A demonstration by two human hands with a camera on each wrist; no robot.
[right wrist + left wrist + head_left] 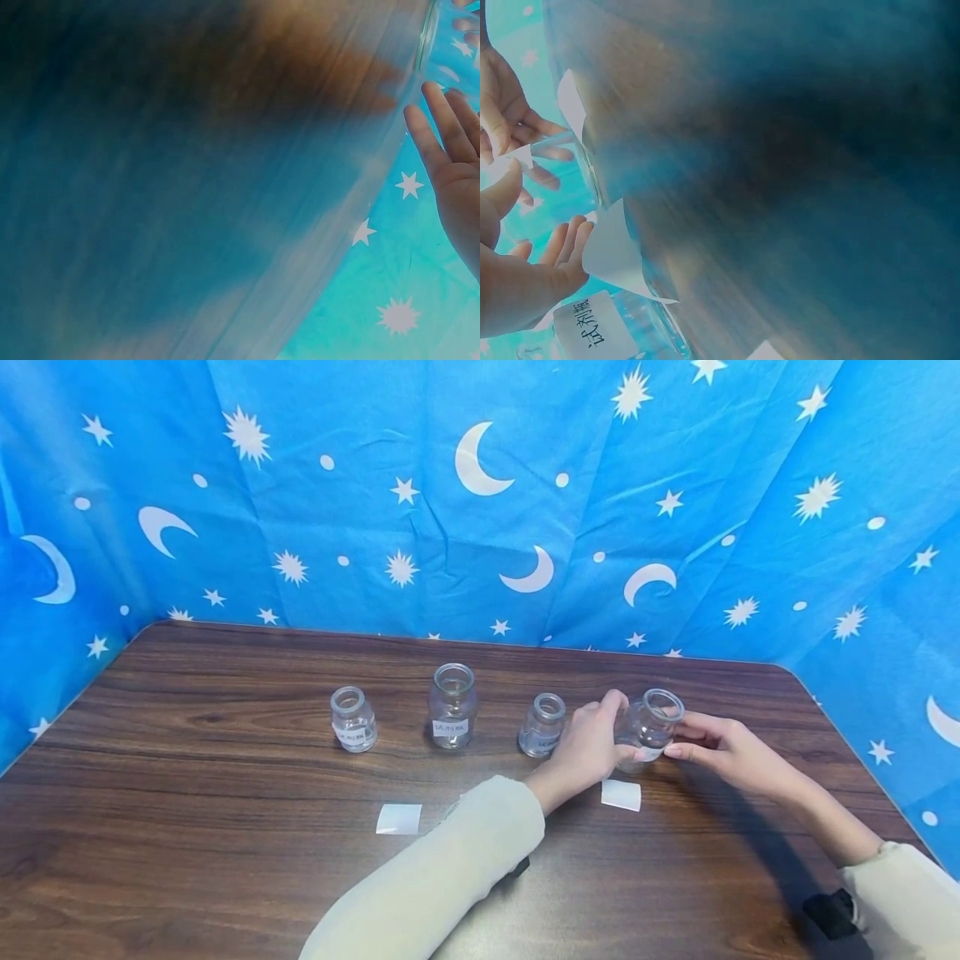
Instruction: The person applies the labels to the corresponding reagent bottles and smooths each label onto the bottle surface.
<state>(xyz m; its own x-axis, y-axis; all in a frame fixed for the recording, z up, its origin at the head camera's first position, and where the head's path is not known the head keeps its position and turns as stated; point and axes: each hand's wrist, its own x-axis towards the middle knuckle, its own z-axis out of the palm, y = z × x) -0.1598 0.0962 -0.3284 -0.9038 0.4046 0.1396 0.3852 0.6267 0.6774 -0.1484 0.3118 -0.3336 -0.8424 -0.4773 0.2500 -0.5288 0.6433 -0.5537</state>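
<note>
At the right of the row, both hands are at a clear glass jar (pixel 662 723) with a wide rim and a white label low on its front. My left hand (pixel 588 739) holds its left side, the thumb on the front by the label (pixel 523 155). From the other side my right hand (pixel 723 752) takes hold of it, thumb at the label's right end and fingers reaching behind the glass. The right wrist view shows that hand's outer fingers (pixel 442 135) extended. Just left of my left hand stands a smaller labelled jar (pixel 542 727), partly covered by the hand.
Two more labelled jars stand further left, one small (pixel 352 718) and one taller (pixel 453 706). White paper pieces lie in front, one near the left forearm (pixel 398 819), one below the held jar (pixel 621 795). A blue cloth (pixel 375 527) with moons and stars surrounds the brown table (pixel 187 827).
</note>
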